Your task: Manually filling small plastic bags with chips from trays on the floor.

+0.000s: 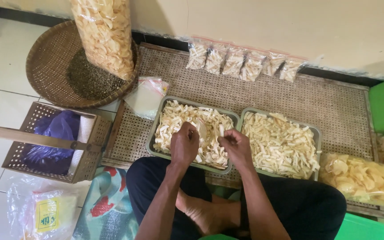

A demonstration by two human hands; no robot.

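Pale, dry cracker strips filled the grey rectangular tray (pixel 156 129) on the woven rattan mat (pixel 334 102). The left hand (pixel 184 144), knuckles up, pinched a small clear bag (pixel 202 129) upright over the tray, mouth upward. The right hand (pixel 236 146) curled around a strip (pixel 221 130), its length standing nearly vertical

Pale cream crackers (pixel 187 129) fill a grey-green metal tray (pixel 154 133) resting on a tan woven rattan mat (pixel 334 106). Left of the tray, a brown lattice basket (pixel 92 151) holds a purple plastic bag (pixel 56 129); below it lies a teal cloth with red blotches (pixel 105 200).
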